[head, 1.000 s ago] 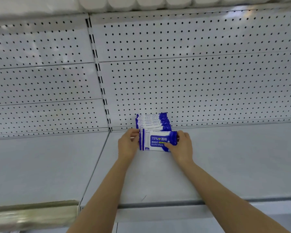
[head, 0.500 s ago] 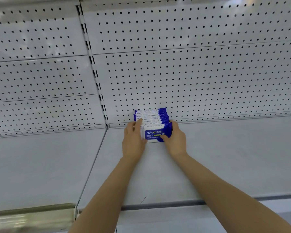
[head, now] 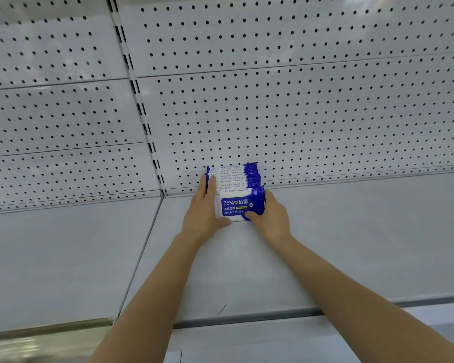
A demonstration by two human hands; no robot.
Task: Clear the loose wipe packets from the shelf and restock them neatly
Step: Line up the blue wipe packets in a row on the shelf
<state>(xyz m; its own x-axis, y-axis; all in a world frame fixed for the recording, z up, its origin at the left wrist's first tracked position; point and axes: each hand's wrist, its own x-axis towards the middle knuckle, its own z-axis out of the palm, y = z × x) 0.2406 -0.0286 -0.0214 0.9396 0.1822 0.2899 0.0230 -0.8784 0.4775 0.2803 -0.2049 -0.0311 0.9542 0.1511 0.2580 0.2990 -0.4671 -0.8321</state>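
— Both hands are on the row of wipe packets in the head view, and the row sits closer to the pegboard back wall than it did a second ago. The front packet stood a little forward of the others then; now it is pressed up against them.

— So the stack has been pushed back and squared?

— That is my reading. The left hand has also moved: a second ago it was beside the row's near end with its fingers bent, and now its fingers lie straight along the left side of the row, flat against the packet edges. It presses and grips nothing.

— And the right hand?

— The right hand holds the front packet at its right end, thumb across the lower blue corner and fingers curled behind the right edge. That grip looks much the same as before.

— Where does that leave the task?

— Near the end of this batch, I judge. The packets stand on the shelf between the two hands, touching the wall beyond the fingertips. No loose packets show elsewhere on the shelf.

— How do the packets look?

— Blue and white, soft film pouches, standing on edge one behind another. The front one shows "75%" and "Alcohol Wipes". The tops fan slightly, each behind peeking above the one in front.
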